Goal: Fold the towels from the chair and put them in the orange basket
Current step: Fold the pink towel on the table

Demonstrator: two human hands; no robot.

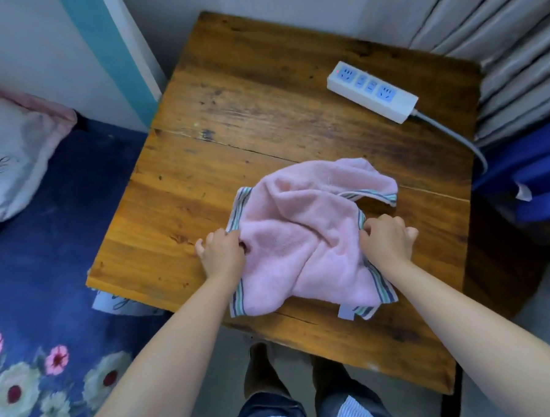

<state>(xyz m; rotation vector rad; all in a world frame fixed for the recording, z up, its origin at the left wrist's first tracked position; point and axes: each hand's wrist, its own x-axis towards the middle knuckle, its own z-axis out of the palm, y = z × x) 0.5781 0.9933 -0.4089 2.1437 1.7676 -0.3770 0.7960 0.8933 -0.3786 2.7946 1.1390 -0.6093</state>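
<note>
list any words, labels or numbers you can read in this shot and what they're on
No text can be read here.
White pillow on the left: dark cursive script, too blurred to read.
Small white tag on the near hem of the pink striped-edge towel: looks blank or too small to tell.
White power strip on the wooden table: no legible marking.
Pale cloth under the table's near-left edge: dark scrawl, unreadable.

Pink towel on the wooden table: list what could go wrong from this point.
1. The pink towel lies bunched and twisted; folding from here may trap creases, since each hand, left hand and right hand, has its grip on a side edge only.
2. Its near edge lies close to the table front, so a pull might slide it off.
</note>
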